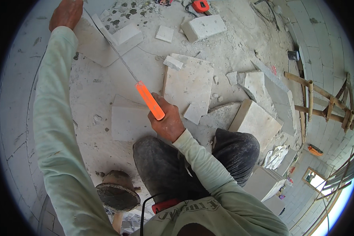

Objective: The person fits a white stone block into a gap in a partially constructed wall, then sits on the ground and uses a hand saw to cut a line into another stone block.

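Observation:
My right hand [167, 119] is closed round the orange handle [150, 100] of a handsaw, in front of my bent knees. Its long thin blade [116, 51], seen nearly edge-on, slants up and left to my left hand [67, 15]. That arm is stretched far forward along the block wall [17, 90]. The upper edge of the picture cuts off the left fingers, so their grip is hidden. Under the blade lie pale block pieces [128, 34]. A light block [131, 122] stands just left of my right hand, and a flat slab [190, 84] lies beyond it to the right.
A mortar-caked bucket [118, 192] stands beside my left knee. At the far edge is a red tape measure [200, 5] near a white block [204, 28]. Broken blocks [257, 118] lie to the right, before a bamboo frame [326, 100]. Stacked tiles [263, 183] sit at lower right.

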Demonstrator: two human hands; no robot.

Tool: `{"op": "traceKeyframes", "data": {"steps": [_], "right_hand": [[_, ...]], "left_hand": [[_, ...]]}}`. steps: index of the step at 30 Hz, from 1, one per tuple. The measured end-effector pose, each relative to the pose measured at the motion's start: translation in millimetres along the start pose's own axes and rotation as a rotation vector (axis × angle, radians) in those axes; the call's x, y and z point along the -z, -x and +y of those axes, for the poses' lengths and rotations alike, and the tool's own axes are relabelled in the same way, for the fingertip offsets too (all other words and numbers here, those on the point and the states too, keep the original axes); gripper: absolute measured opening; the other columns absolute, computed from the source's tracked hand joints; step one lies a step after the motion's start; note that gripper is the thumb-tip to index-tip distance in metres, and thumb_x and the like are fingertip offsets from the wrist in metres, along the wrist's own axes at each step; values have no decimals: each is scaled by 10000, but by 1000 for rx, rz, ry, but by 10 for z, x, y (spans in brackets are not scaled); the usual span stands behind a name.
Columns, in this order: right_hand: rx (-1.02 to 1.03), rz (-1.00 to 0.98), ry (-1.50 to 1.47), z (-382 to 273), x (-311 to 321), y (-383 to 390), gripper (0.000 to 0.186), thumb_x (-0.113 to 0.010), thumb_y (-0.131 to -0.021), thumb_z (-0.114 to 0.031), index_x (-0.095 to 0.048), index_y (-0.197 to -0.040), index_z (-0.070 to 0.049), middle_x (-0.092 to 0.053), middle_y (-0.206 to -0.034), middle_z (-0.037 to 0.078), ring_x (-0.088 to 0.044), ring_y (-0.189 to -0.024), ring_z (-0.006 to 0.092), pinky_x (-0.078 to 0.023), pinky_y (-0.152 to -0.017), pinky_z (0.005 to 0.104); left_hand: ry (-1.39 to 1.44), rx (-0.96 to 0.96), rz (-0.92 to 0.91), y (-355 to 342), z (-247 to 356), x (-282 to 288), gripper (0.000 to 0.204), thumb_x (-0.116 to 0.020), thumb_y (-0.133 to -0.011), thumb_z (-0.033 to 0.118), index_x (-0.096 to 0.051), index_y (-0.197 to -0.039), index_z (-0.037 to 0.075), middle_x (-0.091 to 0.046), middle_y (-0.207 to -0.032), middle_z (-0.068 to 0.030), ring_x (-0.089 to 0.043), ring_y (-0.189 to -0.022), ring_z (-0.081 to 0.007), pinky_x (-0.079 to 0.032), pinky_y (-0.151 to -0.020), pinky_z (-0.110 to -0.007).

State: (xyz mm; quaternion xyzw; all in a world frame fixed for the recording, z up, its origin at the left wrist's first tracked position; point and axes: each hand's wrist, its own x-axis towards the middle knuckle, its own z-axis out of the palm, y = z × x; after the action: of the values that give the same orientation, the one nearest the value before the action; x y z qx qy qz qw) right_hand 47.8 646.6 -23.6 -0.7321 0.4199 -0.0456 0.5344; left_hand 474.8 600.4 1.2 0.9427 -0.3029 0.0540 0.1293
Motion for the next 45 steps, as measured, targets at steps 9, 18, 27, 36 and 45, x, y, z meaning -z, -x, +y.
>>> {"op": "traceKeyframes", "data": {"steps": [9,18,27,36,45], "right_hand": [[116,64,36,294,38,-104,519,-614,-754,-56,-500,-1247,60,-626,-717,238,-632,-668,407,-514,-637,441],[117,44,53,360,331,921,540,-607,-760,-26,-482,-1279,54,-644,-754,226,-657,-693,377,-524,-654,417],[63,96,-16,274,-235,-44,534,-627,-742,-81,-513,-1251,33,-628,-707,231,-623,-673,427,-517,-640,449],[131,71,-18,470,77,-50,482,-633,-750,-46,-530,-1203,82,-641,-694,210,-648,-665,398,-528,-645,425],[104,48,74,508,224,820,509,-609,-765,-19,-502,-1257,55,-667,-780,222,-675,-759,388,-543,-705,410]], "left_hand": [[56,76,-8,11,160,121,470,-404,-899,401,-636,-1120,56,-603,-1172,-237,-549,-1095,-436,-414,-956,-478],[2,102,-8,75,168,214,467,-428,-876,409,-655,-1082,57,-633,-1128,-221,-582,-1052,-420,-440,-925,-472],[44,69,37,320,277,185,454,-394,-909,386,-627,-1136,71,-614,-1158,-223,-567,-1076,-425,-435,-934,-473],[202,51,139,60,425,184,374,-559,-861,258,-659,-838,-101,-684,-884,-239,-684,-823,-360,-545,-697,-399],[-104,-97,105,-116,25,92,381,-508,-921,231,-642,-857,-120,-685,-846,-213,-692,-759,-289,-534,-591,-342]]}}
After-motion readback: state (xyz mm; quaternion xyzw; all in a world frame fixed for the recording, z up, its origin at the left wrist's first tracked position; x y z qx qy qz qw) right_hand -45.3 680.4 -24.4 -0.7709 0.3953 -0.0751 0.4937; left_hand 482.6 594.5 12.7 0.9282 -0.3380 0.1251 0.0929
